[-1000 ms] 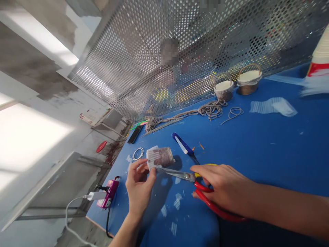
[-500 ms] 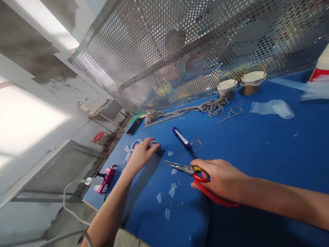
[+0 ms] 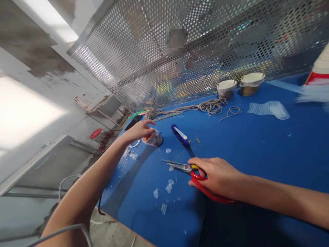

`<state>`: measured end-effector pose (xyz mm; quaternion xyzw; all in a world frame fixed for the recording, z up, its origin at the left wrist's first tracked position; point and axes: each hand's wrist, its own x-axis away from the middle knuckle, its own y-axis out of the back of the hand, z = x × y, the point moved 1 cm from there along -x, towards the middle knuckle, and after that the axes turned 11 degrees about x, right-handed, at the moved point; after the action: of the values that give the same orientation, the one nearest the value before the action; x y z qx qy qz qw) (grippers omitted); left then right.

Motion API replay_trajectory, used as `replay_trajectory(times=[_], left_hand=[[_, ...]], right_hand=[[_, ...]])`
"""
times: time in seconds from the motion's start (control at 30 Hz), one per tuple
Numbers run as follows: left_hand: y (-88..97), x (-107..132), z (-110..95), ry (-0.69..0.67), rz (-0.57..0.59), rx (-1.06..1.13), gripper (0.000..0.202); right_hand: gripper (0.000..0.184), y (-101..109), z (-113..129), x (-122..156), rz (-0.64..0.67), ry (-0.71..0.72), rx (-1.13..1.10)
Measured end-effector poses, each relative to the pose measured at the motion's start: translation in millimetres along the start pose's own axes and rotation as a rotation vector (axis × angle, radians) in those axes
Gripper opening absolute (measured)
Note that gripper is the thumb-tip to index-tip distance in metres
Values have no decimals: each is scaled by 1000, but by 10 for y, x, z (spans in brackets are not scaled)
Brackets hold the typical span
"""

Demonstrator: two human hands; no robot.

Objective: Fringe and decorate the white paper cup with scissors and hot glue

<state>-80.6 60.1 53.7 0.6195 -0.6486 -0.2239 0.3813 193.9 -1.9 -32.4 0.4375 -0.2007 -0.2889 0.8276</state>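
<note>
My right hand [image 3: 217,176] holds a pair of scissors [image 3: 203,192] by their red handles; the blades point left over the table and stand slightly apart. My left hand [image 3: 140,130] reaches out at the far left, fingers apart, just above and behind a small whitish cup-like basket [image 3: 154,139]. Whether its fingers touch the rim I cannot tell. Between the hands and farther back lies a tool with a blue and white handle [image 3: 180,135] and a thin dark end. Bundles of grey cord [image 3: 212,106] lie beyond it.
Two small lined baskets with handles [image 3: 252,82] stand by the perforated metal screen [image 3: 138,51]. A white and red bottle [image 3: 318,75] is at right. A dark phone [image 3: 132,121] lies back left. White scraps [image 3: 169,185] dot the blue table. Behind the screen is a person.
My left hand has moved up and away from the small basket it covered, which now shows more fully. My right hand with the scissors has hardly moved.
</note>
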Motion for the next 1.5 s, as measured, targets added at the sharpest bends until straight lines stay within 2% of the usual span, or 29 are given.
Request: replay_trajectory(times=[0.13,0.23,0.4,0.53,0.67,0.83,0.93,1.03,1.1,1.17,1.23,1.3,1.4,1.43,1.5], left_hand=[[-12,-99,-57,-65,-38,-64,35],[42,-82,-91,-101,-68,-107,27],[229,113,-37,-160,-219,-206,25],[258,367,179,-170,-271,-256,20],[74,675,474,-184,-187,-242,23],[-340,1015,786,-293,-87,-185,20],[-572,1116,884,-386,-64,-147,20],[-728,1165,914,-408,-11,-162,25],[-773,1190,909,-425,1,-185,27],[-784,1210,894,-506,8,-160,18],[-789,1215,884,-575,29,-132,20],[-805,1202,883,-537,-1,-160,16],[-836,1201,887,-380,-93,-236,12],[-836,1211,888,-372,-94,-231,11],[-799,1232,891,-473,-54,-165,14]], right_hand=[[23,-15,-4,-4,1,-5,-6],[26,-38,-19,-8,2,-3,-5],[32,-90,-43,-4,2,15,34],[40,-152,-79,0,-31,25,73],[41,-218,-128,13,-104,75,101],[40,-247,-186,26,-182,153,114],[42,-235,-197,46,-211,159,119],[39,-235,-178,100,-225,130,86],[38,-249,-152,150,-236,99,57],[37,-271,-123,199,-255,72,46],[38,-293,-99,239,-272,49,54],[39,-310,-86,263,-284,26,64],[38,-319,-81,275,-312,0,100],[38,-320,-81,275,-326,-6,112],[37,-321,-80,273,-345,-17,129]])
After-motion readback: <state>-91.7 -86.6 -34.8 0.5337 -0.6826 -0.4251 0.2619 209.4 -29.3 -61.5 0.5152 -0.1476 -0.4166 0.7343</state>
